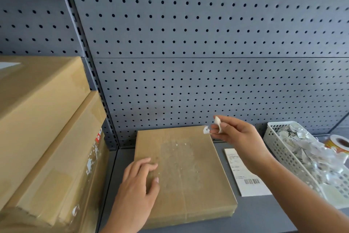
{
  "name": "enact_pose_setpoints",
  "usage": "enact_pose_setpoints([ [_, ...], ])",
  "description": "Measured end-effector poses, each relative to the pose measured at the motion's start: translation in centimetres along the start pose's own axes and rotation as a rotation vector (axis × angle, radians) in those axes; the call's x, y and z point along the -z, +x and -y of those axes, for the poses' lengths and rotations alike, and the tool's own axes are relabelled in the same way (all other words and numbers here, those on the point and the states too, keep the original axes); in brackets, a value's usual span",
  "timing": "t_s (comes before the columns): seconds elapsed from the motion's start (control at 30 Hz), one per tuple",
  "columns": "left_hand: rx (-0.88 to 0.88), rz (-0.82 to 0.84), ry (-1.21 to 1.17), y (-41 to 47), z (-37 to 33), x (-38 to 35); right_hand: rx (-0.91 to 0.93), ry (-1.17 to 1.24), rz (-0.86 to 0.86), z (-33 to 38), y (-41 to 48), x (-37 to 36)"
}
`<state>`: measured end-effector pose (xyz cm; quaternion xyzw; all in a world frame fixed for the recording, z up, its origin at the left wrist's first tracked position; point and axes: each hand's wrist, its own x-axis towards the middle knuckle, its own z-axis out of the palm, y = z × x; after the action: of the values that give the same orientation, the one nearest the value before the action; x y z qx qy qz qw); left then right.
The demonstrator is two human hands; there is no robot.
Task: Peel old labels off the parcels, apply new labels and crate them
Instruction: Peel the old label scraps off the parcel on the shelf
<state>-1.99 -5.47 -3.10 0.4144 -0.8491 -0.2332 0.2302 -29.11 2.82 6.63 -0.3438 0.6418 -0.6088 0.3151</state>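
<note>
A flat brown cardboard parcel [188, 172] lies on the grey shelf, its top showing a pale patch of label residue. My left hand [137, 181] rests on the parcel's left side, fingers loosely curled against the cardboard. My right hand [234, 134] hovers above the parcel's far right corner and pinches a small torn scrap of white label [212, 126] between thumb and fingers. A fresh white label with a barcode [243, 174] lies flat on the shelf just right of the parcel, partly under my right forearm.
A white perforated basket [279, 144] full of crumpled label scraps stands at the right. A roll of tape [339, 143] sits behind it. Two large cardboard boxes [47, 128] are stacked at the left. A grey pegboard wall [188, 43] backs the shelf.
</note>
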Motion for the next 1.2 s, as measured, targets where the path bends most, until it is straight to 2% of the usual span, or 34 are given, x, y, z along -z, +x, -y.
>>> enact_pose_setpoints([
  [0.1,0.011,0.006,-0.007,0.0,0.0,0.2,-0.010,-0.055,0.038,0.3,-1.0,2.4],
  [0.2,0.014,0.016,0.005,0.2,-0.2,0.3,0.029,-0.077,-0.022,0.0,-1.6,5.2],
  [0.3,0.018,0.022,0.006,0.2,-0.5,0.4,0.091,-0.122,-0.154,0.2,-2.1,7.9],
  [0.43,0.022,0.025,0.006,0.2,-0.8,0.6,0.171,-0.436,-0.399,1.1,-2.8,11.7],
  [0.53,0.027,0.026,0.005,0.2,-0.8,0.7,0.153,-0.654,-0.541,1.2,-3.2,14.5],
  [0.63,0.017,0.020,-0.001,0.2,-0.9,0.7,0.138,-0.696,-0.616,1.4,-3.5,16.7],
  [0.83,0.016,0.008,0.017,0.1,-0.8,0.7,0.082,-0.845,-0.660,-0.6,-2.8,20.1],
  [1.03,0.035,0.022,0.012,0.0,-1.0,0.7,0.022,-1.117,-0.575,-4.8,-2.4,22.2],
  [1.2,0.035,0.028,0.011,0.1,-1.2,0.6,0.000,-1.326,-0.573,-6.3,-2.9,22.6],
])
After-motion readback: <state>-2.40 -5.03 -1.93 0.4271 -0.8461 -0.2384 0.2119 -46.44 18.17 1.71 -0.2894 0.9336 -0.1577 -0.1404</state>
